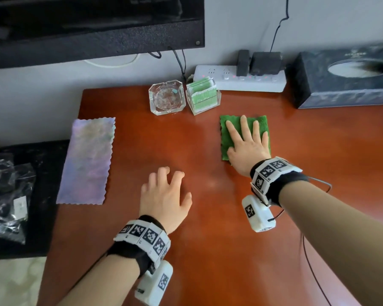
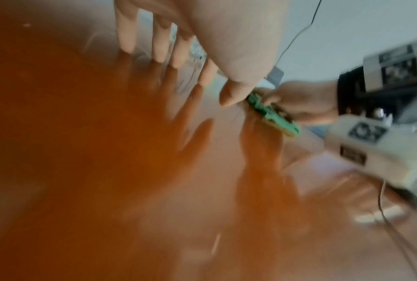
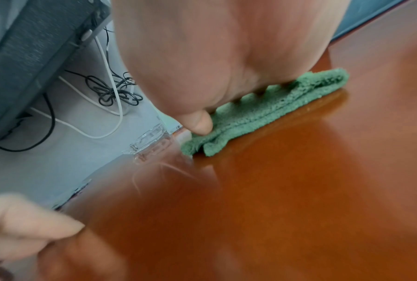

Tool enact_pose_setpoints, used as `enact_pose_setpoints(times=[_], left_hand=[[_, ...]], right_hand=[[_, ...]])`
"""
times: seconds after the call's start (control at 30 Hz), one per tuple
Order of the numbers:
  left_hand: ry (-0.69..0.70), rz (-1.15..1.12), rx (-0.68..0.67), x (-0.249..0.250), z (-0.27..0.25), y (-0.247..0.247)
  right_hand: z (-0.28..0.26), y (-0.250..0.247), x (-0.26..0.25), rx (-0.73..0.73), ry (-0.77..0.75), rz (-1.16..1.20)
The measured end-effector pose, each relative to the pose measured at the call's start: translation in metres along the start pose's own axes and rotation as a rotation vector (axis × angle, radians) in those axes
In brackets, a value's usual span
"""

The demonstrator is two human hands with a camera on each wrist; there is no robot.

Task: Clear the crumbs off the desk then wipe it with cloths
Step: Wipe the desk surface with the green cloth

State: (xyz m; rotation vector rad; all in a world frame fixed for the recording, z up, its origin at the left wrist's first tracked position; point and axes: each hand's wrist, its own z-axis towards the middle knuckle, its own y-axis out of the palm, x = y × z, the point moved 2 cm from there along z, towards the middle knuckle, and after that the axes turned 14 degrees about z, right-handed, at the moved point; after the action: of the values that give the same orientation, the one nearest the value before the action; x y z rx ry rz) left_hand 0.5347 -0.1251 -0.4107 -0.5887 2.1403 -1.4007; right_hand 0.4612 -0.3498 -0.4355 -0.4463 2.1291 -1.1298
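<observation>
Clearly the wiping step is in hand, since no crumbs show on the bare wood of the desk [image 1: 208, 239], though the wrist views are too blurred to rule out small ones.

Farthest left, a pale purple cloth [image 1: 86, 160] lies flat and untouched along the desk's left edge, part of it hanging over onto a black surface [image 1: 42, 173] beside the desk. Behind the middle stand a glass ashtray [image 1: 166, 97] and, just beside it, a clear holder of green packets [image 1: 202, 96].

Near the front centre, the left hand [image 1: 166, 199] is set on the wood with fingers spread and bent, tips down, holding nothing; in its own wrist view the fingertips [image 2: 128, 45] meet their reflection on the glossy top. It seems to be steadying the body.

Further right, the right hand [image 1: 245, 142] lies flat on a folded green cloth [image 1: 230, 127], fingers straight and fanned, palm pressing down; the thumb [image 3: 202, 123] pins the cloth's near edge. A power strip [image 1: 241, 81] and a dark tissue box [image 1: 345, 85] sit behind it.

My guess is that the next move calls for steady downward pressure while sliding the green cloth across the open wood, turning short of the ashtray and holder so neither gets knocked.
</observation>
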Motion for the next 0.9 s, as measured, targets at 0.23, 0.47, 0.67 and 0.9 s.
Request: enact_pose_setpoints(times=[0.23, 0.47, 0.67, 0.9], left_hand=[[-0.086, -0.348, 0.289, 0.004, 0.095, -0.076], [-0.138, -0.498, 0.344, 0.017, 0.163, -0.101], [-0.076, -0.429, 0.321, 0.018, 0.188, -0.094], [-0.035, -0.461, 0.251, 0.010, 0.204, -0.096]], right_hand=[[0.000, -0.003, 0.002, 0.000, -0.018, 0.016], [-0.004, 0.001, 0.006, 0.005, -0.027, 0.021], [-0.002, -0.002, 0.009, -0.025, -0.030, -0.020], [0.037, -0.029, 0.018, -0.030, 0.086, 0.036]])
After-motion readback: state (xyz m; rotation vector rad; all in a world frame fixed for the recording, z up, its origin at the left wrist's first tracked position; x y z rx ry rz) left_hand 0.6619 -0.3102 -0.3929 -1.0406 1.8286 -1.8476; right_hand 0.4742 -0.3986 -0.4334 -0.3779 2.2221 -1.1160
